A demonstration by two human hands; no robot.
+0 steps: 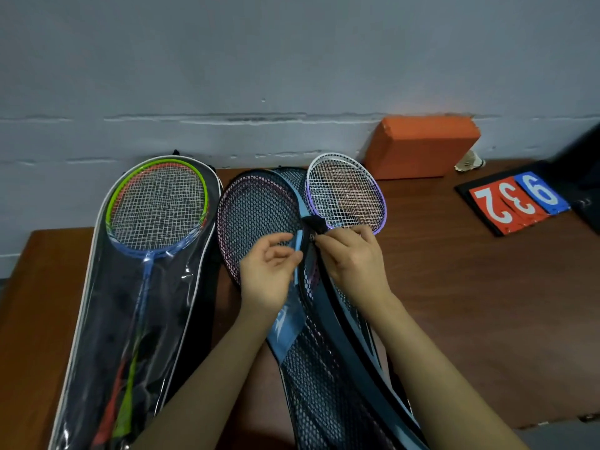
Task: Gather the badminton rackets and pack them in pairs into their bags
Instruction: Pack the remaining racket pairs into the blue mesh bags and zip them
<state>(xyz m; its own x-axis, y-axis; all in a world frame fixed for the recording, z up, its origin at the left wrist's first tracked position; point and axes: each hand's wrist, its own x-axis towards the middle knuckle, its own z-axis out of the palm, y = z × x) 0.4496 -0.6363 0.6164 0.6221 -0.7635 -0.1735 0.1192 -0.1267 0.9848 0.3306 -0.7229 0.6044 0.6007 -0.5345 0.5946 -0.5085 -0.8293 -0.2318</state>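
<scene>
A clear-fronted racket bag (97, 303) lies at the left with green, orange and blue rackets (159, 206) inside. In the middle lies a black mesh bag with light blue trim (321, 378), and pink-framed rackets (253, 216) show through its mesh. My left hand (269, 274) pinches the bag's blue edge beside the zipper. My right hand (354, 258) pinches the zipper pull at the bag's rim. A white and purple racket (347, 193) lies just behind my right hand, outside the mesh bag.
The brown table (470, 287) ends at a grey wall. An orange block (422, 147) leans at the back. A shuttlecock (469, 161) lies near it. A black score flipper with red and blue number cards (516, 199) sits at the right.
</scene>
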